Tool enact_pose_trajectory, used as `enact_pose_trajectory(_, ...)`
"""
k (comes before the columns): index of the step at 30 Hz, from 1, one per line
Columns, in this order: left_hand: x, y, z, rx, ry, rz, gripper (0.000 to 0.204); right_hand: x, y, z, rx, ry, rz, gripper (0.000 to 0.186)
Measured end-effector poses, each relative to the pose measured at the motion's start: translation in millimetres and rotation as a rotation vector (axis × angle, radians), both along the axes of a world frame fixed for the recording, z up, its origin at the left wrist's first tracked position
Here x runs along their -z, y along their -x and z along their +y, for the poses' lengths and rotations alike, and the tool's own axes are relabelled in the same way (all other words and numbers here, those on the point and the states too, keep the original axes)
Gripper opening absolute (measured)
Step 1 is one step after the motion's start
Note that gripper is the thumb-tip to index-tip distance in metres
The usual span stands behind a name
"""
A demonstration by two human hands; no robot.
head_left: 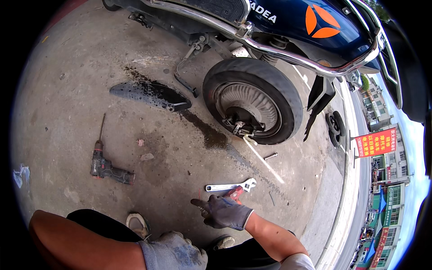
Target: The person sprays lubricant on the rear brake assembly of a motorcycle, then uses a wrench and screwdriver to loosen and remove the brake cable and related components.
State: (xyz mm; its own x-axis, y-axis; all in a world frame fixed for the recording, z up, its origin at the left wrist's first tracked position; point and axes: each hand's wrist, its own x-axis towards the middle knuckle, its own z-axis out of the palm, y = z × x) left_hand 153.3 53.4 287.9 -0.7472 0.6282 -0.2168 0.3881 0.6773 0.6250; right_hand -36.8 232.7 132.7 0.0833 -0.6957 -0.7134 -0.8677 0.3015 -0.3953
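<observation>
My right hand (227, 213), in a grey work glove, is above the ground with the index finger pointing left. Its other fingers curl around a red object (235, 194) that is mostly hidden by the hand; a thin red line like a straw stands by the fingertip. Just beyond lies a silver adjustable wrench (227, 186). My left hand (174, 252), gloved too, rests low by my legs, its fingers tucked out of sight. Ahead, a scooter wheel (253, 101) shows its black tire, ribbed hub and axle end.
A dark blue scooter (310, 31) with chrome bars stands above the wheel, its side stand (183, 76) down. A cordless drill (109, 164) with a long bit lies at left. A dark panel (153, 94) is beside a wet stain. A bolt (271, 156) lies near the wheel.
</observation>
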Motion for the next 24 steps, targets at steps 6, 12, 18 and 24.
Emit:
enact_pose_trajectory(6, -2.8, 2.2, -1.5, 0.024, 0.001, -0.028, 0.018, -0.9, 0.3, 1.3, -0.038, 0.045, 0.023, 0.077)
enact_pose_trajectory(12, -2.3, 2.8, -0.8, 0.013, -0.015, -0.040, 0.018, 0.6, 2.2, 2.6, -0.030, 0.044, 0.010, 0.077)
enact_pose_trajectory(18, -4.6, 6.7, -2.6, 0.052, -0.014, -0.059, 0.018, 12.4, 4.8, 11.2, -0.062, 0.118, 0.027, 0.078)
enact_pose_trajectory(24, -7.0, -1.8, 4.3, 0.063, -0.023, -0.096, 0.023, -10.1, 5.6, -8.2, -0.061, 0.094, 0.061, 0.086)
